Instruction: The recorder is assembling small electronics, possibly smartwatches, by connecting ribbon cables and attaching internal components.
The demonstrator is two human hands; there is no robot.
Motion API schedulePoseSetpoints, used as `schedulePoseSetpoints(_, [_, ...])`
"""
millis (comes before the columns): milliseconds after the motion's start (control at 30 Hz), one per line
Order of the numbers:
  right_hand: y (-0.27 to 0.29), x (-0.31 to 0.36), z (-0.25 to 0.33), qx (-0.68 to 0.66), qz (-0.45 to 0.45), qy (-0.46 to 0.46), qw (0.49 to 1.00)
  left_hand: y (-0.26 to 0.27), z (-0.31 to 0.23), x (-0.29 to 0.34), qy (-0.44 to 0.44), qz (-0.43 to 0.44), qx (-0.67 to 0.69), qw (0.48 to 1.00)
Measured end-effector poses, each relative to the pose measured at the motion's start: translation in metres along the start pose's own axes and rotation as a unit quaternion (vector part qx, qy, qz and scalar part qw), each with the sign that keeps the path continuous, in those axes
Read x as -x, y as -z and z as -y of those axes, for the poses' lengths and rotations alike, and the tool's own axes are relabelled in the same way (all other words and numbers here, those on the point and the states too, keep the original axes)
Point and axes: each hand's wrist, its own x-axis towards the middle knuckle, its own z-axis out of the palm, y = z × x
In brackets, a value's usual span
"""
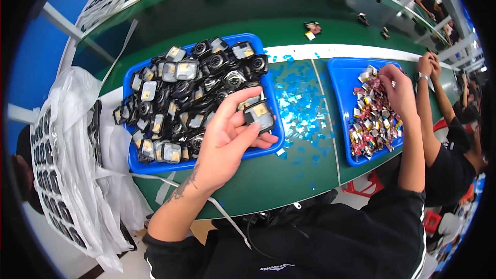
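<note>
My left hand (pixel 221 144) grips a small black watch case (pixel 259 115) with a clear grey face and a pale yellow patch, held above the right edge of a blue tray (pixel 135 163). That tray is heaped with similar black cases, some showing round dials. Over on the right, my right hand (pixel 397 92) reaches above a second blue tray (pixel 338 70), fingers drawn together. Whatever is between those fingertips is too small to make out. Small silver, yellow and dark red parts (pixel 373 124) fill this second tray.
Blue film scraps (pixel 302 111) lie scattered on the green table (pixel 289 181) between the trays. Behind runs a dark green conveyor belt (pixel 248 13) carrying a few small parts (pixel 312 28). Wrapped stacked trays (pixel 62 175) stand at left. Another person's forearms (pixel 428 108) are close at right.
</note>
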Motion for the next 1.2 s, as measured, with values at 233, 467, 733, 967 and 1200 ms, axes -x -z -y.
schedulePoseSetpoints(233, [0.021,0.015,0.060,-0.135,0.094,0.036,0.986,0.015,0.009,0.007,-0.040,0.016,-0.090,0.995])
schedulePoseSetpoints(467, [-0.005,0.028,0.165,-0.304,0.280,0.261,0.872,-0.008,-0.002,0.007,-0.067,0.074,-0.294,0.951])
schedulePoseSetpoints(733, [-0.033,0.035,0.192,-0.469,0.186,0.073,0.860,-0.009,0.011,0.008,-0.119,0.031,-0.270,0.955])
schedulePoseSetpoints(967, [-0.045,0.044,0.194,-0.480,0.197,0.020,0.855,-0.012,0.012,0.011,-0.084,-0.018,-0.268,0.960])
schedulePoseSetpoints(1200, [-0.044,0.043,0.198,-0.505,0.212,-0.032,0.836,-0.015,0.010,0.012,-0.079,-0.038,-0.252,0.964])
